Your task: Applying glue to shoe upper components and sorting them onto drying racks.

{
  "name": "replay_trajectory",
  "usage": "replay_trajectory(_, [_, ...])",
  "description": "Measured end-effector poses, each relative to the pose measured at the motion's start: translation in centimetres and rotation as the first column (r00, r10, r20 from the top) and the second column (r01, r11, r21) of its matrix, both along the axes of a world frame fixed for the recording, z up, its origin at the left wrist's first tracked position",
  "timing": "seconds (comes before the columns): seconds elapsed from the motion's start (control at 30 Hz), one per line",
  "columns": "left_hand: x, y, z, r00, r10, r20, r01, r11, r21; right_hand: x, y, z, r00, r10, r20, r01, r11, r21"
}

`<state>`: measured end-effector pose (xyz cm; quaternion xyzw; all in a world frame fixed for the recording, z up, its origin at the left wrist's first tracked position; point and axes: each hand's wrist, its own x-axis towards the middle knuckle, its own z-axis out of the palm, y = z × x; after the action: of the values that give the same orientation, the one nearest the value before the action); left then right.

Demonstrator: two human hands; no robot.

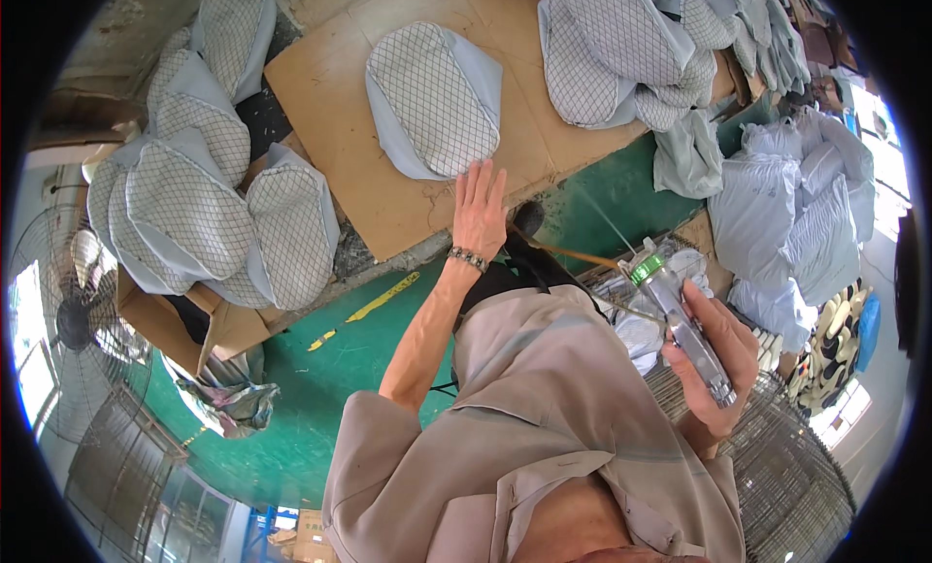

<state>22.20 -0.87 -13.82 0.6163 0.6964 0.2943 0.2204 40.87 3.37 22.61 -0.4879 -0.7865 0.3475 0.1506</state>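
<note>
Left hand [480, 206] — fingers spread flat, laid on the cardboard sheet [388, 189], just below the quilted grey cover [434, 97]. Right hand [716, 354] — fingers wrapped around a metal tool [682, 320], held above a wire basket [777, 447]. More covers are stacked at the left [194, 204].
</note>
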Motion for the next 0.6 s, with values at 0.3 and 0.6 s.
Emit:
replay_trajectory(0.3, [0.9,-3.9,-0.8,0.983,0.132,0.131,-0.130,0.991,-0.022,4.4,0.9,-0.2,0.985,0.168,0.029,-0.166,0.985,-0.035])
replay_trajectory(0.6, [1.7,-11.1,-5.2,0.901,0.362,0.240,-0.258,0.890,-0.376,7.8,1.6,-0.7,0.967,0.255,-0.017,-0.256,0.963,-0.087])
